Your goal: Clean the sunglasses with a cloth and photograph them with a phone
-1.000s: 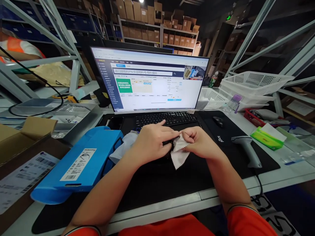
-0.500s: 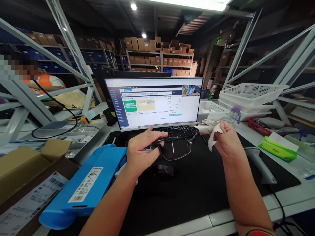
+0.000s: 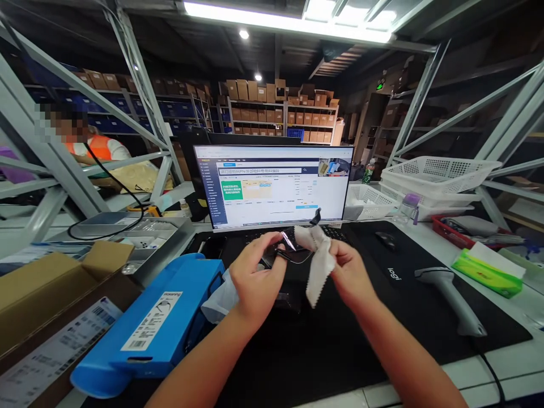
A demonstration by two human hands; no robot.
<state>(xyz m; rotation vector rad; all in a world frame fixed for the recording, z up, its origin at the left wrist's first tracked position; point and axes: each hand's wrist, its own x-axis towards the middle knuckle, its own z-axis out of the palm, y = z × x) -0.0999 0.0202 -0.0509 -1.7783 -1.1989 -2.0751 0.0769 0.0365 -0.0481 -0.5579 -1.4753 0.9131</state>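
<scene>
The glasses [image 3: 289, 242] are up off the desk mat, at one o'clock from the left hand [image 3: 258, 277], whose thumb and fingers pinch them at one end. A pale cloth [image 3: 319, 269] overlaps them at three o'clock; whether it presses the lens I cannot tell. The right hand [image 3: 347, 266] pinches this cloth. Farther out lie the monitor [image 3: 276, 195] at twelve, a scanner [image 3: 453, 303] toward four and a blue box [image 3: 187, 300] at eight.

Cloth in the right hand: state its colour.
The cloth is white, best seen in the head view.
</scene>
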